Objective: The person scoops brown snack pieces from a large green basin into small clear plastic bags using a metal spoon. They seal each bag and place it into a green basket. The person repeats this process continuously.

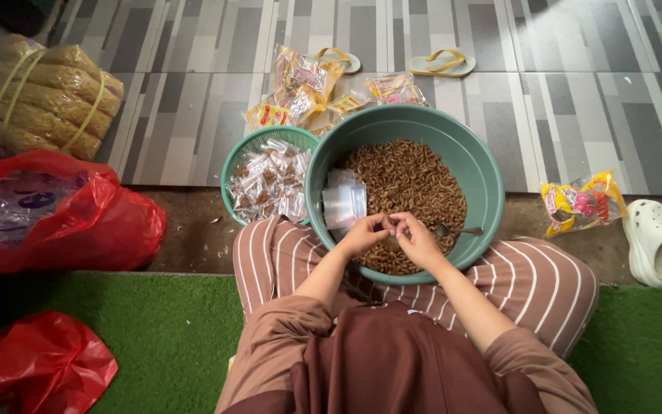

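Green plastic forms the big basin (492,180) on the person's striped lap, filled with brown curled snacks (408,184). Over its near edge the left hand (363,234) and right hand (418,239) meet, fingers pinched together on something small and clear between them; what it is cannot be made out. A stack of clear small bags (344,203) leans inside the basin just beside the left hand, and a metal spoon (457,229) lies in the snacks near the right. A smaller green basket (233,165) to the left holds filled clear packets (270,184). Yellow-and-red printed wrappers (300,96) lie on the tiles behind; another wrapper (580,203) sits right. Red plastic bags (93,222) are partly cut off at left.
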